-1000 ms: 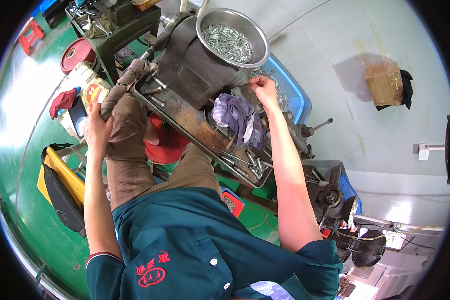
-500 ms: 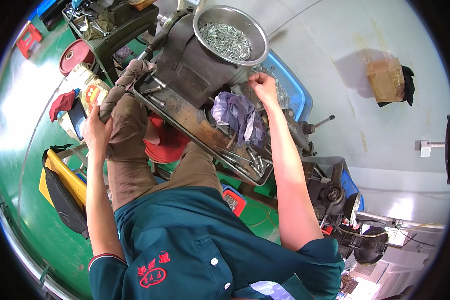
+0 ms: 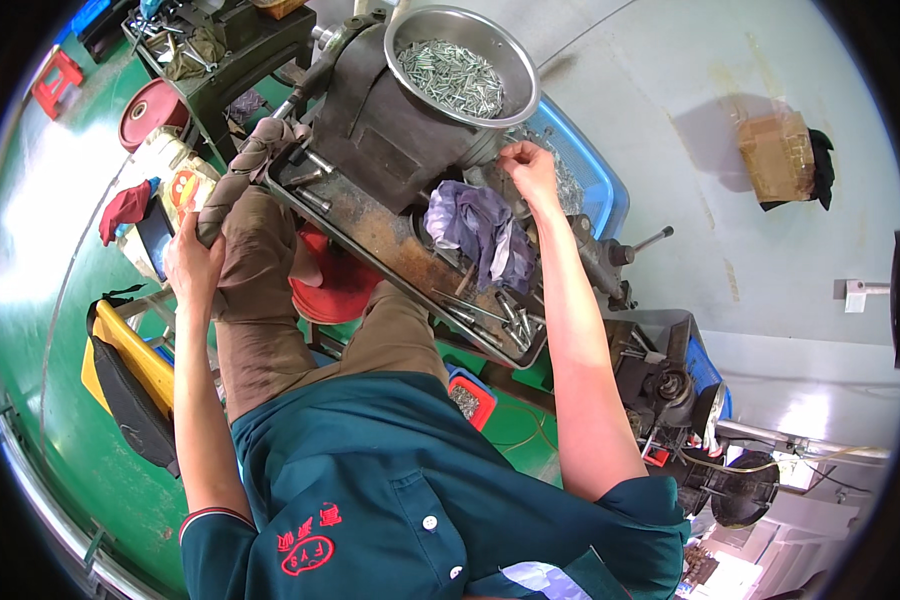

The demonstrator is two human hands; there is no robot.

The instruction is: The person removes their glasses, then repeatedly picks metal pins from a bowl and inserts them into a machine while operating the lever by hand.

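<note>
Wrapped lever (image 3: pixel 237 186) juts beside a stained tray (image 3: pixel 375 233) over green floor (image 3: pixel 65 430).

My feed shows a shallow metal tray (image 3: pixel 372 232), its bare bottom stained rusty brown. At the left end I see a few short metal bars (image 3: pixel 313 201); the near right corner holds a cluster of metal rods (image 3: pixel 513 322). A crumpled purple cloth (image 3: pixel 478 230) sits over the middle — what it touches underneath, I can't tell. The dark machine housing (image 3: pixel 385 140) rises above, and a steel bowl (image 3: pixel 521 75) of small pins (image 3: pixel 450 78) appears to rest on it. The green floor (image 3: pixel 95 225) carries a red stool (image 3: pixel 58 84).
</note>
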